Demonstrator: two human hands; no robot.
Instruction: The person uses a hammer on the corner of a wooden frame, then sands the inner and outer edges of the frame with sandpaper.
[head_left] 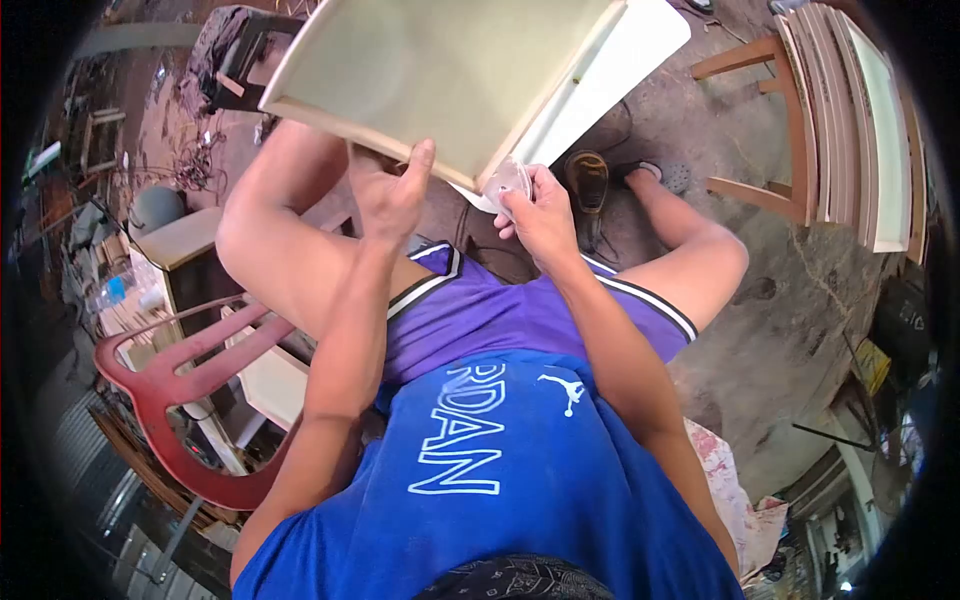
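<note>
A pale cream tray-like panel (430, 70) with a raised wooden rim is tilted in front of me over my knees. My left hand (392, 195) grips its near edge, thumb up on the rim and fingers hidden underneath. At the panel's near right corner, my right hand (540, 212) pinches a small translucent whitish piece (508, 184), whose exact kind I cannot make out. This piece is against or very close to the rim. Below the panel, a white flat board (620, 70) shows on the right.
Several similar panels (840, 120) stand stacked on a wooden stool-like frame (745, 190) at the right. A red plastic chair (165, 400) is at the left, near a wooden box (185, 240). A sandal (586, 180) and another person's clog-clad foot (672, 177) are on the floor.
</note>
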